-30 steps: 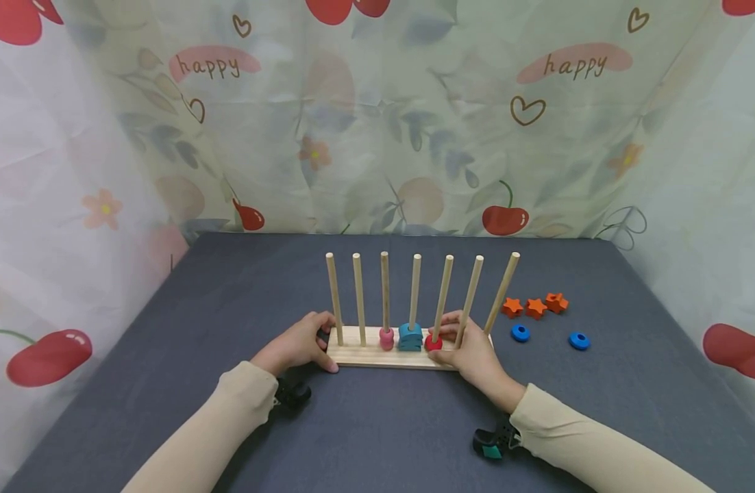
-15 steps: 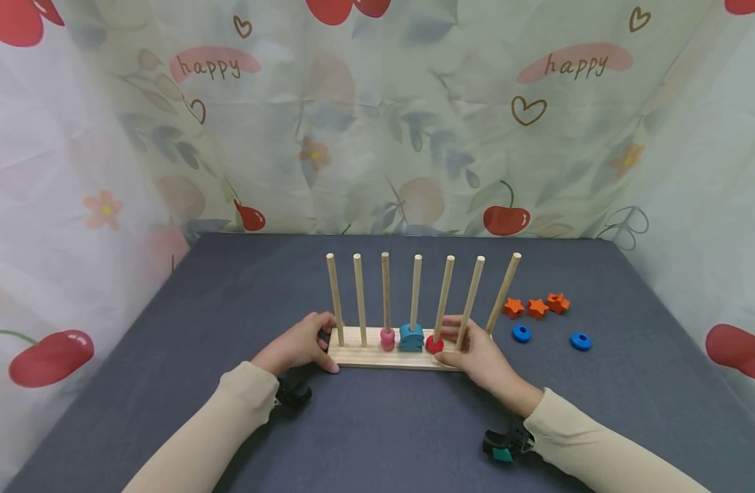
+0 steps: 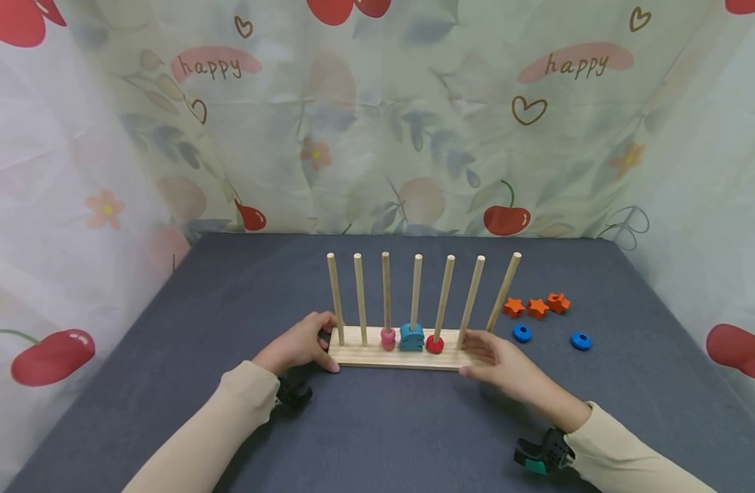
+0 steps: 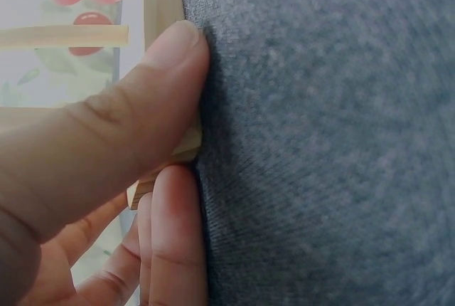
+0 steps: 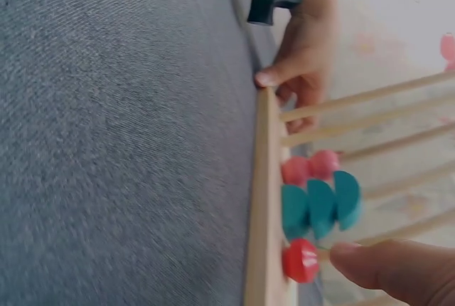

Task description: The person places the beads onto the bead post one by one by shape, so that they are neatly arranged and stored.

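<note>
A wooden pegboard (image 3: 396, 357) with several upright pegs stands on the dark cloth. Its left end is held by my left hand (image 3: 300, 342), the thumb on the front edge (image 4: 174, 46) and fingers around the corner. Two pink beads (image 3: 387, 339), a stack of teal half-round pieces (image 3: 411, 338) and one red bead (image 3: 435, 344) sit on neighbouring middle pegs. Beside the board's right end is my right hand (image 3: 507, 366), thumb and fingers spread apart with nothing seen between them. In the right wrist view its thumb (image 5: 387, 267) looks raised off the board.
Right of the board lie orange star pieces (image 3: 538, 309) and two blue rings, one near (image 3: 522, 333) and one farther right (image 3: 581, 341). A printed curtain (image 3: 377, 137) hangs along the back and sides of the table (image 3: 260, 287).
My right hand has left the red bead and moved right along the board to its right end. The red bead stays on its peg. My left hand has kept its hold.
</note>
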Demonstrator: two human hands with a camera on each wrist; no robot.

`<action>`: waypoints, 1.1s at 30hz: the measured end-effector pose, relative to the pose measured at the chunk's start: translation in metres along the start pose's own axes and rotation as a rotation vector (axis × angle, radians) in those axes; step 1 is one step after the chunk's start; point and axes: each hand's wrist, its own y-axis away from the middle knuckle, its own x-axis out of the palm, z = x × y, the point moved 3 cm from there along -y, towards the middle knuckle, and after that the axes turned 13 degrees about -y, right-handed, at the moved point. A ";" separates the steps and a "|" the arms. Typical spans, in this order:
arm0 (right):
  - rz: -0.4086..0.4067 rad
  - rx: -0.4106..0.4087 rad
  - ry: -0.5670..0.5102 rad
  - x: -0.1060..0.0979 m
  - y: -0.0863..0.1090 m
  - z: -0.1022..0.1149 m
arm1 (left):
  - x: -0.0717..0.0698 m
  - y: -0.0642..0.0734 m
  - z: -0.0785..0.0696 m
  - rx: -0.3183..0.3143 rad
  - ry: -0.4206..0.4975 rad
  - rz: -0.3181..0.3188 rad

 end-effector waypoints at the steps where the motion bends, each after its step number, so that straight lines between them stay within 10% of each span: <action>1: 0.012 0.004 -0.008 -0.002 0.002 0.001 | 0.000 0.000 0.000 0.000 0.004 0.000; 10: 0.009 -0.022 -0.057 -0.034 0.017 0.003 | 0.000 -0.001 0.000 0.004 -0.002 -0.007; 24: -0.272 -0.048 0.103 -0.083 0.017 -0.014 | 0.000 0.000 -0.001 -0.003 0.000 -0.003; 33: -0.318 -0.024 0.133 -0.090 0.009 -0.030 | -0.001 0.001 -0.001 0.008 -0.003 -0.002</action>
